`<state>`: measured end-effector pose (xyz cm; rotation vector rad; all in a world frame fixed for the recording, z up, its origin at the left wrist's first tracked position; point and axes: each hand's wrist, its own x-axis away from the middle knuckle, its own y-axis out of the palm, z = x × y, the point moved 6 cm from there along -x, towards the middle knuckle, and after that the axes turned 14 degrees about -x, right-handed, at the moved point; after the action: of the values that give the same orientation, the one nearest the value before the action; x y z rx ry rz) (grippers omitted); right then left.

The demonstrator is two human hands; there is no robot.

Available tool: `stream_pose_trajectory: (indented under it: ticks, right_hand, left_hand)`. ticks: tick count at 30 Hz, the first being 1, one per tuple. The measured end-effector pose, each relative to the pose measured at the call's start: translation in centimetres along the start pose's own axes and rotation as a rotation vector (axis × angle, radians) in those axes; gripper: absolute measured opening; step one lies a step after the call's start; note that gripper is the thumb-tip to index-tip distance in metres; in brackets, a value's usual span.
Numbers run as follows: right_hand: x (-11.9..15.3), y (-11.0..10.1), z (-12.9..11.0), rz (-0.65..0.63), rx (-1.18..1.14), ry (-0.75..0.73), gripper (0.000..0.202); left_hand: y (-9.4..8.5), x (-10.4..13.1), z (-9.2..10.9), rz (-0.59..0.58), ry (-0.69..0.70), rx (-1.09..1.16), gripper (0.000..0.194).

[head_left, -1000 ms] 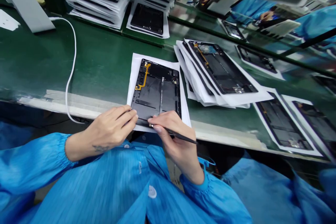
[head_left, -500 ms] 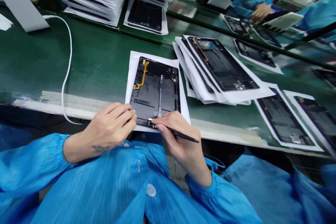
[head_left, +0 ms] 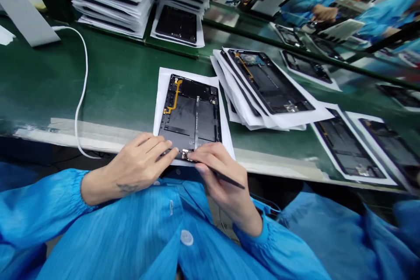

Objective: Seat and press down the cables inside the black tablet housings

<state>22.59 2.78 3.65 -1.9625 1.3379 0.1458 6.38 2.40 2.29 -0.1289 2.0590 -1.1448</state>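
An opened tablet housing (head_left: 180, 127) lies on a white paper sheet (head_left: 159, 96) at the bench's front edge. An orange flex cable (head_left: 176, 98) runs down its left side, and a pale strip (head_left: 197, 118) crosses its middle. My left hand (head_left: 142, 162) rests over the near left corner, fingers stretched out, the index tip beside a small metal connector board (head_left: 185, 154). Pinched in my right hand (head_left: 225, 175) is a slim black tool (head_left: 229, 179), its back end pointing right. My right fingertips are at the connector board; they hide the tool's working tip.
Right of the sheet stands a stack of paper and tablet housings (head_left: 272, 83), with more housings (head_left: 351, 144) beyond it. Tall stacks (head_left: 111, 0) fill the back. A white cable (head_left: 85, 74) hangs over the front edge at left. A co-worker's hand (head_left: 324, 12) shows far right.
My left fingers have slid right along the near edge, toward the connector board. My right hand stays there with the tool, its back end dipped lower. The whole view has shifted slightly.
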Motion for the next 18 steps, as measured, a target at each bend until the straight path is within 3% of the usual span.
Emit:
stream_pose_trajectory:
  ticks: [3,5,9,18]
  right_hand:
    - [0.2,-0.6,0.4,0.054,-0.030,-0.045,0.021]
    - [0.2,0.0,0.5,-0.020,0.034,-0.091,0.027]
    - [0.0,2.2,1.1,-0.176,0.277,-0.142,0.013]
    - [-0.8,2.8,2.3,-0.211,0.379,-0.302,0.019]
  left_hand:
    - [0.3,1.4,0.0,0.030,-0.017,0.110,0.015]
    - [0.3,2.1,0.1,0.080,-0.016,0.147,0.013]
    - [0.4,2.6,-0.3,0.134,-0.050,0.150,0.014]
    - [1.4,2.3,-1.9,-0.072,-0.131,0.281,0.018]
